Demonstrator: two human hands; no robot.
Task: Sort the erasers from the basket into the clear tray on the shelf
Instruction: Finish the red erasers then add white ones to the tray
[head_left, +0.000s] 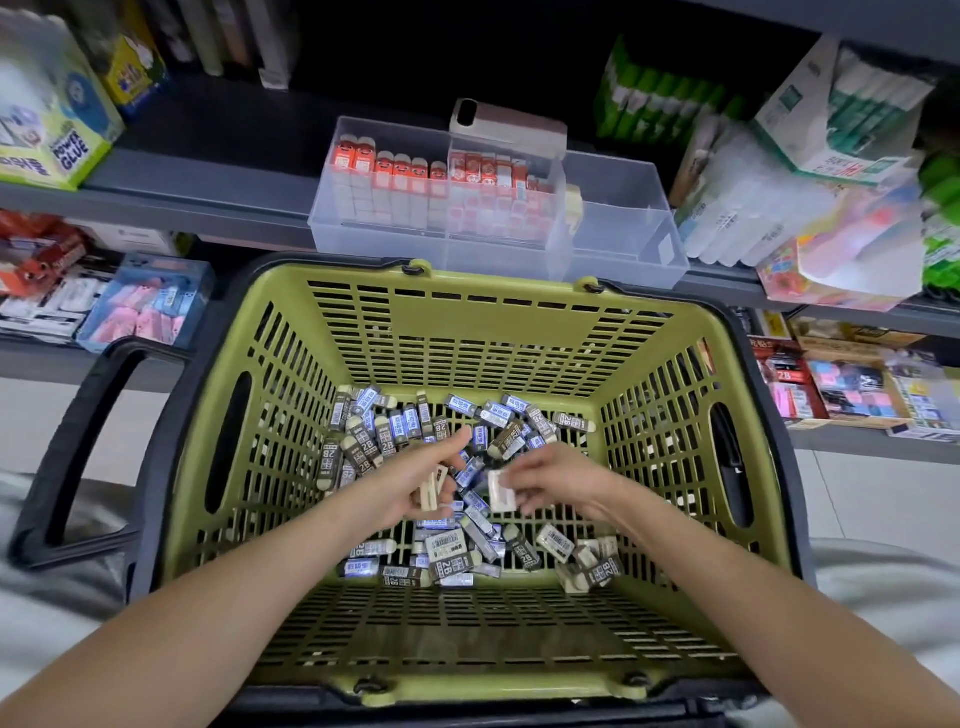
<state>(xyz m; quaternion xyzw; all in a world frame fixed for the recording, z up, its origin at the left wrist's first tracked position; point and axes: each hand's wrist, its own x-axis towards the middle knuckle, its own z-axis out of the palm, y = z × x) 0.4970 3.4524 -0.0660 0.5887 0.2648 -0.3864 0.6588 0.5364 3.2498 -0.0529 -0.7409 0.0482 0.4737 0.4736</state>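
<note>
Green basket (493, 338) holds loose erasers (447, 558); left grip (410, 486) clutches several, right grip (553, 478) pinches one.

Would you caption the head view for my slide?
Left hand and right hand each hold erasers inside the green basket, clear tray on shelf beyond.

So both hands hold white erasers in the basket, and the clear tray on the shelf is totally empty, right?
Not empty. The head view shows the clear tray holding rows of orange-topped erasers in its left and middle sections. The left hand and right hand each hold white erasers in the basket.
</note>
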